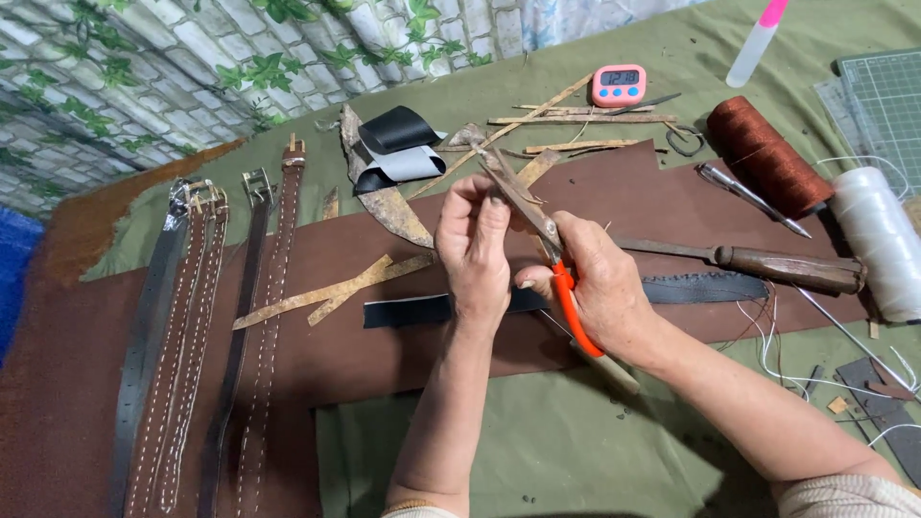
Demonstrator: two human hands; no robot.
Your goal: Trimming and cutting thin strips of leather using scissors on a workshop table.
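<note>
Left hand (473,240) pinches a leather strip (513,187) up off the table, holding it taut; right hand (600,288) grips orange scissors (566,288), blades set on the strip. Belts (192,336) lie left.

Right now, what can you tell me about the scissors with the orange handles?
The scissors have bright orange loop handles that look like plastic and dull metal blades. The right hand grips the handles, with fingers through a loop. The blades point up and to the left, closing around a narrow tan leather strip that the left hand pinches from above. They are held in the air over a brown leather sheet, not resting on it.
</note>
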